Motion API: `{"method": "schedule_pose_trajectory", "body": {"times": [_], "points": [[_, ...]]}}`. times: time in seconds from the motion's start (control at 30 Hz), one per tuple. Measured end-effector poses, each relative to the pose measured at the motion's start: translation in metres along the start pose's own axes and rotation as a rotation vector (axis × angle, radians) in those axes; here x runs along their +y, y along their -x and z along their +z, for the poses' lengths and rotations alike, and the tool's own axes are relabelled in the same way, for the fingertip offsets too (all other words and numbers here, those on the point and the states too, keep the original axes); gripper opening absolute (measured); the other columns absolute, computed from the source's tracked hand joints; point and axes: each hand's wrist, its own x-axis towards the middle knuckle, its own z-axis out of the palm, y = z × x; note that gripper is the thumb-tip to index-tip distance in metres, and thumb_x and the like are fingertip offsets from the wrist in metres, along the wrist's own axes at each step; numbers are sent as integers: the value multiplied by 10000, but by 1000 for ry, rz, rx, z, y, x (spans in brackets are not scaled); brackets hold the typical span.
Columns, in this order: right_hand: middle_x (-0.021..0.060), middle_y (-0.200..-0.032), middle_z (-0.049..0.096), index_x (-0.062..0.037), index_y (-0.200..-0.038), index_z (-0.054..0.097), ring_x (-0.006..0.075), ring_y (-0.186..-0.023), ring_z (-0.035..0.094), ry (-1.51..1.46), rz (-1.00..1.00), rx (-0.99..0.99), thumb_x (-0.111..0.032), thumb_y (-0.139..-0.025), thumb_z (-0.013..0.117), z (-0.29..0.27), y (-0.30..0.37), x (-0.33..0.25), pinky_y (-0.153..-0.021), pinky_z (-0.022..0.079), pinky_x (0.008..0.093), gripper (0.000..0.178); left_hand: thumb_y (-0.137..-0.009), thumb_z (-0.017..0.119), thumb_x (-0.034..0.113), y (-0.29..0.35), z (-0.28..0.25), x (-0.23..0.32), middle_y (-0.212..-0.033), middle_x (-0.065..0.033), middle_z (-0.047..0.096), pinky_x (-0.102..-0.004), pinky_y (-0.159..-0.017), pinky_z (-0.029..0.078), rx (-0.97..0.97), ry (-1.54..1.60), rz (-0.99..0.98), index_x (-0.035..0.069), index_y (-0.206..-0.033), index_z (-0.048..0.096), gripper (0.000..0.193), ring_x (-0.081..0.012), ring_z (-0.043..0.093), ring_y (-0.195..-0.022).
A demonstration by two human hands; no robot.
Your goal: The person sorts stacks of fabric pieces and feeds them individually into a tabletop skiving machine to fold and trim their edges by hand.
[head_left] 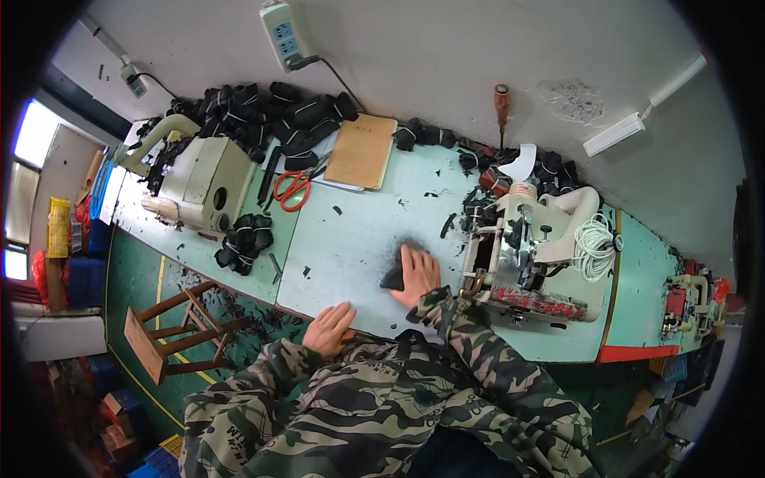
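My right hand [420, 276] rests on the pale table [358, 231]. Between its thumb and fingers sits a small black piece [391, 279], perhaps cloth, partly covered by the hand. Dark dust or lint smears the tabletop around the fingertips. At the table's front edge lies my left hand [327, 331], fingers stretched out and holding nothing. A bit of something orange [348, 336] shows beside it, too small to make out.
A cream machine [199, 183] stands left and another machine [542, 263] with a white cord coil [594, 247] right. Behind are black bundles [303, 127], orange-handled scissors [292, 191], a brown notebook [362, 151] and an upright screwdriver [501, 103]. A wooden stool [179, 331] is lower left.
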Motion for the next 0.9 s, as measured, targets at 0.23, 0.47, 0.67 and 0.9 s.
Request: {"method": "schedule_pose_trajectory", "body": {"times": [0.23, 0.47, 0.67, 0.9], "points": [[187, -1485, 208, -65, -1455, 174, 411, -1363, 194, 17, 181, -122, -521, -572, 806, -19, -7, 14, -1069, 166, 613, 1177, -728, 716, 91, -109, 32, 21, -1256, -154, 520, -399, -916, 445, 405, 193, -183, 55, -1211, 551, 513, -344, 518, -1095], [138, -1217, 445, -71, -1223, 500, 350, -997, 550, -226, 162, 125, -226, -730, 753, -7, 49, 10, -801, 483, 432, 575, -671, 725, 40, -140, 46, 22, -1170, -130, 541, -411, -867, 449, 424, 222, -116, 50, -1179, 561, 534, -321, 528, -1003], [103, -1067, 548, -94, -1199, 549, 320, -931, 595, -285, 243, 190, -184, -773, 716, 5, 37, 20, -757, 496, 401, 467, -710, 727, 46, -155, 46, 21, -1189, -139, 542, -387, -904, 450, 406, 365, -223, 48, -1208, 551, 528, -328, 527, -1069], [107, -1049, 545, -94, -1216, 544, 314, -937, 596, -300, 262, 219, -190, -779, 710, 8, 28, 26, -769, 495, 395, 477, -686, 738, 53, -160, 39, 18, -1168, -128, 549, -380, -891, 454, 381, 259, -205, 37, -1211, 545, 559, -317, 524, -1053]]}}
